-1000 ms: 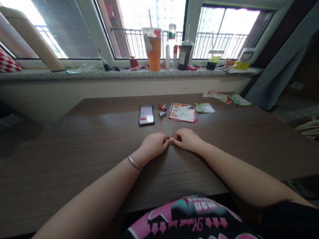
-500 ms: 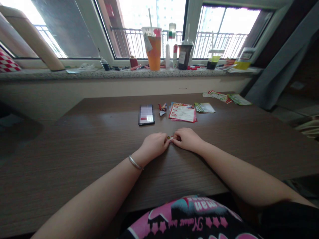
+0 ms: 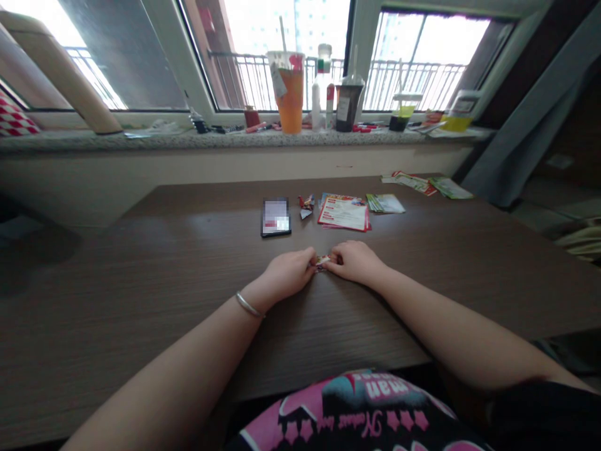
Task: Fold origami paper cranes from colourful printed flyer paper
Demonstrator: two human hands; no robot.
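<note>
My left hand (image 3: pixel 288 274) and my right hand (image 3: pixel 355 262) rest close together on the dark wooden table (image 3: pixel 141 263), fingertips pinching a small folded piece of printed paper (image 3: pixel 322 260) between them. Most of the paper is hidden by my fingers. A silver bangle (image 3: pixel 248 305) circles my left wrist. Beyond my hands lie a phone (image 3: pixel 275 217), a small folded paper figure (image 3: pixel 307 205) and a stack of red-and-white flyers (image 3: pixel 344 213).
More leaflets (image 3: pixel 385 203) and further flyers (image 3: pixel 429 183) lie at the table's far right. The stone windowsill (image 3: pixel 141 141) holds an orange drink cup (image 3: pixel 291 93), bottles (image 3: pixel 320 88), a dark cup (image 3: pixel 348 100) and small items. A grey curtain (image 3: pixel 530 119) hangs at the right.
My hands have shifted slightly; the folded paper shows a little more between the fingertips. Nothing else has moved.
</note>
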